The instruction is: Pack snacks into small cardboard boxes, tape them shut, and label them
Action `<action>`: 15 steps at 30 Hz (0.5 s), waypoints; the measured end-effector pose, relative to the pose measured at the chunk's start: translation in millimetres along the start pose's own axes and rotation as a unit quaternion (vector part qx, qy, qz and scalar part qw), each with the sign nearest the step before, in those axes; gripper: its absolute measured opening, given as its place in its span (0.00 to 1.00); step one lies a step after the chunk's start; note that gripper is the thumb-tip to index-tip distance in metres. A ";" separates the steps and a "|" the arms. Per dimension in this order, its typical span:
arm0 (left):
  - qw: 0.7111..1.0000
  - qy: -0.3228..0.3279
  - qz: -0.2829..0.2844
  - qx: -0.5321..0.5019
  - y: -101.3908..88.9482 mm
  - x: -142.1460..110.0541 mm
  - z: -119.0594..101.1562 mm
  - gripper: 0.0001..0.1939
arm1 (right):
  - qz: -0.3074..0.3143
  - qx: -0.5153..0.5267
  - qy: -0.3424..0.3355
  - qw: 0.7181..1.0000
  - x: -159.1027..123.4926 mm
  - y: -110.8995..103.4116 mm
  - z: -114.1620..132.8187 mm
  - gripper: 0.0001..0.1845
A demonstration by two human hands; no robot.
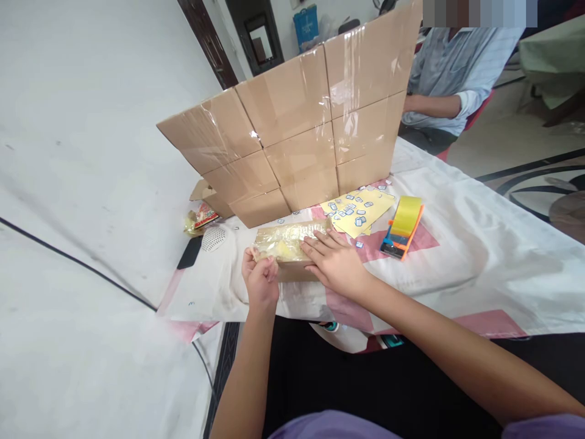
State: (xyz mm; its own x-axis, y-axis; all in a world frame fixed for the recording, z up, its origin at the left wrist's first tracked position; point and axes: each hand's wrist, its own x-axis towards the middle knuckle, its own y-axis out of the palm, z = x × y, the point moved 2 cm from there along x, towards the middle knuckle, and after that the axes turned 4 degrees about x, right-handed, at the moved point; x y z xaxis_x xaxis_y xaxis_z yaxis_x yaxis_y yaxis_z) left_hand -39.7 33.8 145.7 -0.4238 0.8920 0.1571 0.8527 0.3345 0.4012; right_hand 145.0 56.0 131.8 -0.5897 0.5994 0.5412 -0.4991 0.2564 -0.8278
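A small cardboard box (pixel 292 272) lies in front of me near the table's front edge. Shiny, yellowish clear packing tape (pixel 286 235) spreads wrinkled over its top. At the box's left end, my left hand (pixel 261 274) is closed, its fingers pinching the edge of the tape. My right hand (pixel 336 259) lies on the right part of the top with fingers stretched out, pressing on the taped surface. To the right stands an orange tape dispenser (pixel 402 228) with a yellow roll, apart from both hands.
A wall of taped cardboard boxes (pixel 297 116) stands behind the small box. Yellow paper sheets (pixel 361 210) with small printed cutouts lie at its foot. A colourful packet (pixel 201 217) and a black flat object (pixel 189 253) are at left. Across the table sits a person (pixel 461 79).
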 end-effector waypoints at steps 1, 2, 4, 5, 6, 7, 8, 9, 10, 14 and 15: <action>1.000 0.003 -0.002 -0.010 -0.3 -0.8 0.6 0.19 | 0.000 0.001 0.001 1.000 -0.1 -0.1 0.2 0.25; 1.000 0.007 -0.005 -0.018 0.0 -1.8 2.0 0.19 | 0.000 0.001 0.001 1.000 -0.2 -0.4 0.5 0.25; 0.999 0.014 -0.012 -0.031 2.3 -4.2 6.5 0.19 | 0.002 0.003 0.002 1.000 -0.6 -1.3 1.6 0.25; 0.999 0.017 -0.014 -0.036 3.8 -5.1 8.3 0.18 | 0.002 0.004 0.003 1.000 -0.9 -2.0 1.9 0.25; 0.999 0.018 -0.015 -0.039 4.6 -5.7 8.4 0.18 | 0.002 0.005 0.003 1.000 -1.4 -2.8 1.9 0.25; 0.999 0.020 -0.015 -0.041 3.8 -5.6 5.8 0.17 | 0.001 0.006 0.004 1.000 -2.1 -3.8 1.3 0.25; 0.999 0.024 -0.017 -0.041 0.6 -4.7 -0.9 0.17 | -0.001 0.008 0.005 1.000 -2.8 -5.0 0.0 0.24; 0.998 0.037 -0.022 -0.043 -5.9 -3.0 -12.5 0.16 | -0.005 0.011 0.008 1.000 -3.5 -6.4 -2.3 0.24; 0.996 0.066 -0.033 -0.046 -16.0 -0.6 -29.2 0.17 | -0.009 0.015 0.013 1.000 -4.1 -7.7 -5.5 0.23; 0.954 0.278 -0.105 -0.045 -76.9 7.5 -119.1 0.18 | -0.018 0.014 0.017 1.000 -3.0 -10.6 -19.5 0.22; 0.953 0.289 -0.082 0.041 -87.2 8.9 -135.6 0.19 | -0.018 0.010 0.012 1.000 -1.8 -10.2 -21.3 0.22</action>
State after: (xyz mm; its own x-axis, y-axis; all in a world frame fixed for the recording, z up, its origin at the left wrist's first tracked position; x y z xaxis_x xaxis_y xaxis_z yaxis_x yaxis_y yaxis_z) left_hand -159.2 -28.7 234.5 -0.6311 0.5173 0.5780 0.7711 0.4988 0.3957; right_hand 164.7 68.4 136.1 -0.5566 0.6077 0.5665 -0.5316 0.2635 -0.8050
